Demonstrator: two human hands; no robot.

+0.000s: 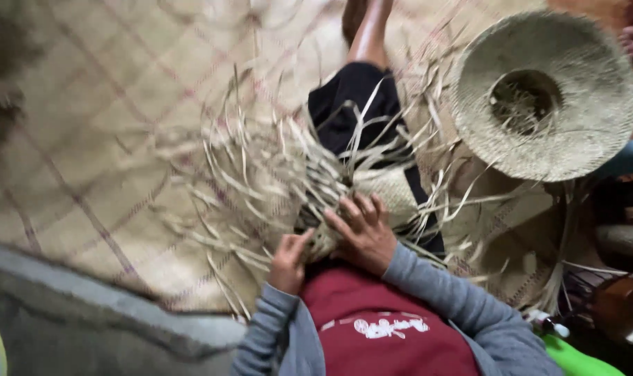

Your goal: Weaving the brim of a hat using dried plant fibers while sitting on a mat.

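Both hands point(330, 244) grip straw weaving point(295, 181) (loose strands everywhere); woven hat point(595, 118) nearby

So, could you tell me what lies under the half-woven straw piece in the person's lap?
Under the half-woven straw piece shows a black-clad leg, resting on a woven floor mat. Both hands cover the near edge; the rest is hidden.

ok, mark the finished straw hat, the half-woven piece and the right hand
finished straw hat point(581, 132), head view, on its brim.
half-woven piece point(389, 188), head view, on its woven part.
right hand point(361, 233), head view, on its back.
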